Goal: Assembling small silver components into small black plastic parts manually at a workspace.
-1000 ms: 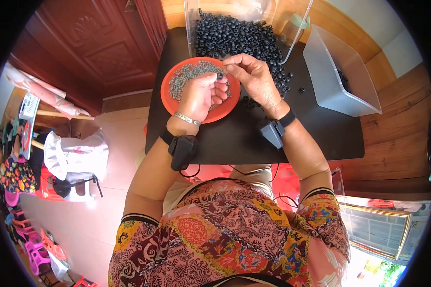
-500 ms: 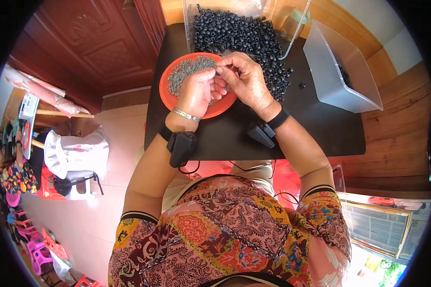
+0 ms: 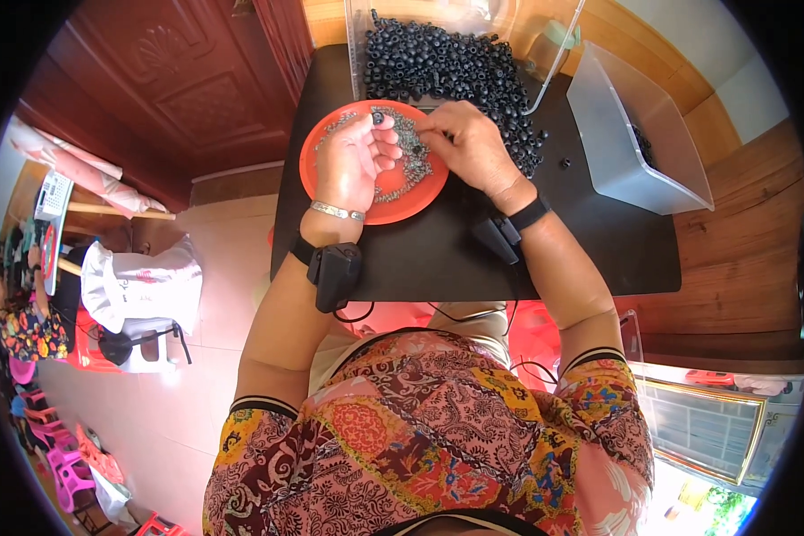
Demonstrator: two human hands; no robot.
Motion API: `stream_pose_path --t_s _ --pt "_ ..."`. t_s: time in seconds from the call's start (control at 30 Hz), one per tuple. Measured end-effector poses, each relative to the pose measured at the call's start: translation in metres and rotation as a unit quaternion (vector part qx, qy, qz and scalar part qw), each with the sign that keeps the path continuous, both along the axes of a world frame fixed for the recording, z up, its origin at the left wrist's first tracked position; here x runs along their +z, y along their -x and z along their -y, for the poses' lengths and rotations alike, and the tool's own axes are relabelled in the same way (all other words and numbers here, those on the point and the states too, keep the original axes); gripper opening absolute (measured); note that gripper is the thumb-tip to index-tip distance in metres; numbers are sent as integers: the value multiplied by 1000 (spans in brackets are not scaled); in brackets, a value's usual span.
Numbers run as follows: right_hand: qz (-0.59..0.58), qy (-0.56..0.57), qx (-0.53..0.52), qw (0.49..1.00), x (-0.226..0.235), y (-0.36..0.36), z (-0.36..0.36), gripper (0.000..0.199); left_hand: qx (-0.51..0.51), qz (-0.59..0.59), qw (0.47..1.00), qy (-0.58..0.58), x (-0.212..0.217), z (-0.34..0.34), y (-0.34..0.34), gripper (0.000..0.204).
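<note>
My left hand (image 3: pixel 355 161) is over the left part of an orange-red plate (image 3: pixel 402 213), palm turned up. Between its thumb and index finger it pinches a small black ring-shaped piece (image 3: pixel 378 118). Small grey metal parts (image 3: pixel 414 165) are spread over the plate. To the right, my right hand (image 3: pixel 467 146) hovers above the plate's right rim with thumb and fingertips pressed together; anything between them is too small to make out. Past the plate, a heap of black ring-shaped pieces (image 3: pixel 438 62) spills out of a clear bin (image 3: pixel 355 54) onto the dark table.
A translucent grey box (image 3: pixel 612 161) with some black pieces inside stands at the table's right side. One loose black piece (image 3: pixel 565 163) lies on the dark tabletop (image 3: pixel 590 250). A jar (image 3: pixel 549 46) is behind the clear bin. At far left, another person (image 3: pixel 34 317) sits by a table.
My hands were together over the plate and are now apart. The left turned, showing the black piece in its fingers; the right moved slightly right.
</note>
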State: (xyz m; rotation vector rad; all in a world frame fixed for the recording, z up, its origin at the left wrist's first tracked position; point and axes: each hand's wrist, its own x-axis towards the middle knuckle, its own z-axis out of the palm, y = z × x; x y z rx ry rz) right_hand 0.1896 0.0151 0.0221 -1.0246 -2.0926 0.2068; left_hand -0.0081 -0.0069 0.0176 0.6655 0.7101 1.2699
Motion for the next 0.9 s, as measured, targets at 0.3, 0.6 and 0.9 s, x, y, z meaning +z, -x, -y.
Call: stream_pose_path --t_s 0.3,0.6,0.9 --pt "217 -85 7 972 -1 17 2 18 -14 -16 1000 7 -2 -2 0 29" --pt "-238 295 103 920 5 13 3 12 -22 -13 1000 0 -4 -1 -2 28" --pt "-381 350 201 832 12 4 8 14 -55 0 998 -25 -5 1 -4 27"
